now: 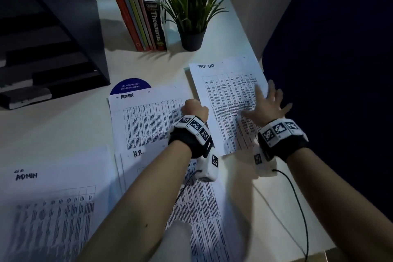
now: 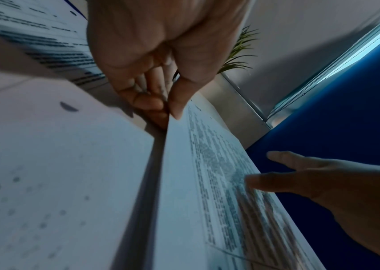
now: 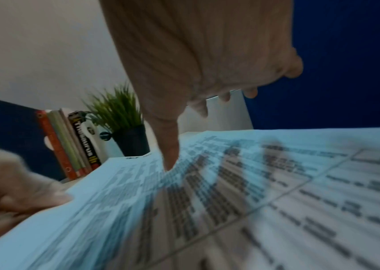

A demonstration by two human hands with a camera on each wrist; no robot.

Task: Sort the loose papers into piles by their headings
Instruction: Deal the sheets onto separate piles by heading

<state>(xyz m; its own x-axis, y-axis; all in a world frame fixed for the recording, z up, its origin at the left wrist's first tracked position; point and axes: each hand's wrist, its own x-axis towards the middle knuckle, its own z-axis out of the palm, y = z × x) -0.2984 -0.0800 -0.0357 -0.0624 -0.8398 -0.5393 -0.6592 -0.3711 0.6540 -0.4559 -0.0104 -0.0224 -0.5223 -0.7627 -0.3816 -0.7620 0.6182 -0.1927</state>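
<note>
Printed sheets with handwritten headings lie on the white desk. A sheet headed "TASK LIST" (image 1: 229,100) lies at the right; my left hand (image 1: 194,109) pinches its left edge between thumb and curled fingers (image 2: 173,107). My right hand (image 1: 268,102) is spread flat, fingers straight, over the sheet's right side (image 3: 230,182). Left of it lies an "ADMIN" sheet (image 1: 146,119). Below that is an "H.R." sheet (image 1: 195,198) under my left forearm. Another "ADMIN" sheet (image 1: 51,208) lies at the near left.
A black stacked paper tray (image 1: 49,49) stands at the back left. A row of books (image 1: 142,17) and a potted plant (image 1: 191,10) stand at the back. A blue round card (image 1: 130,86) peeks from under the far ADMIN sheet. The desk edge runs along the right, beside a dark blue panel.
</note>
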